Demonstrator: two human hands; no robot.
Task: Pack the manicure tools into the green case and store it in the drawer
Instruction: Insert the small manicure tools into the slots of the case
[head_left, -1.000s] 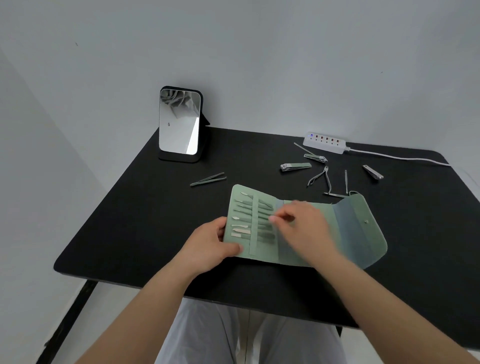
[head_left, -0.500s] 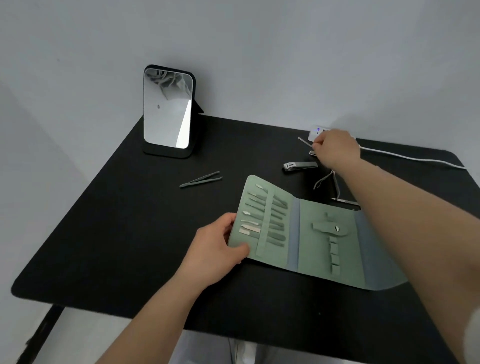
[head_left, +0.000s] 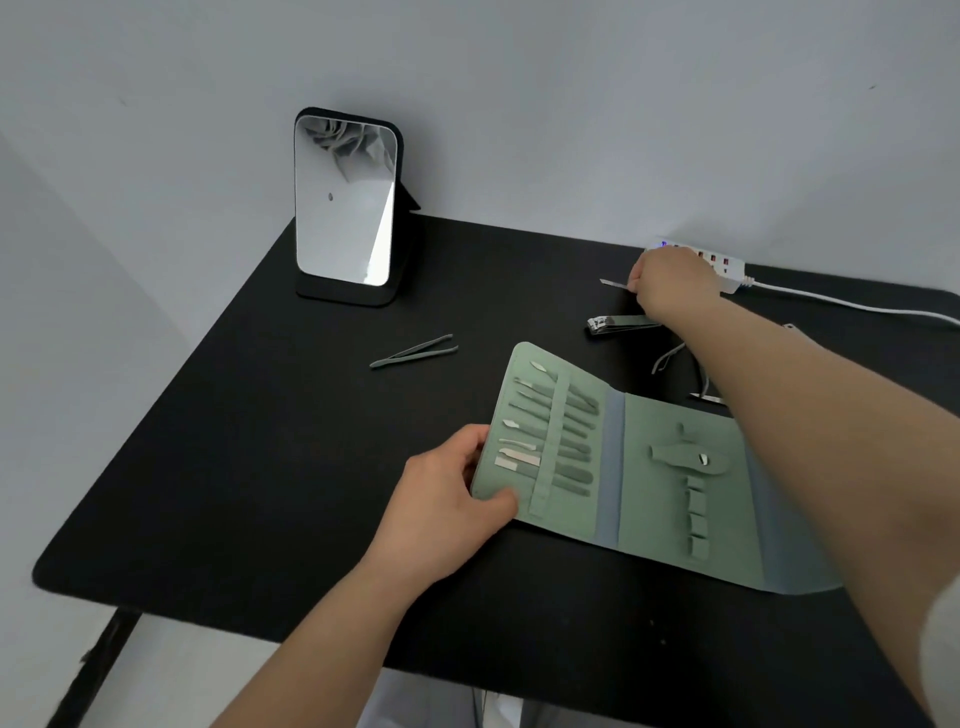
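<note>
Mirror (head_left: 345, 202): stands upright at the desk's (head_left: 234, 467) far left corner, on a dark base, against the wall.
Tweezers (head_left: 414, 352): green, lying flat on the desk between the mirror and the case, touching neither.
Left hand (head_left: 449, 499): grips the left edge of the green case (head_left: 644, 467), thumb on top of the panel, fingers curled beneath it.
Green case: spread open near the desk's front edge, right of centre; its left panel is tilted up and holds a row of slim tools under a strap; the middle panel carries a strap with a snap and a column of small loops.
Nail clipper (head_left: 615, 323): lies just behind the case, partly under the right wrist.
Right hand (head_left: 670, 283): reaches towards the far right edge, fingers clamped on a thin metal tool (head_left: 613, 282) whose tip sticks out to the left.
Nippers (head_left: 675, 358): partly hidden by the right forearm, behind the case.
Power strip (head_left: 727, 265): white, along the far edge behind the right hand, cable running off right.
</note>
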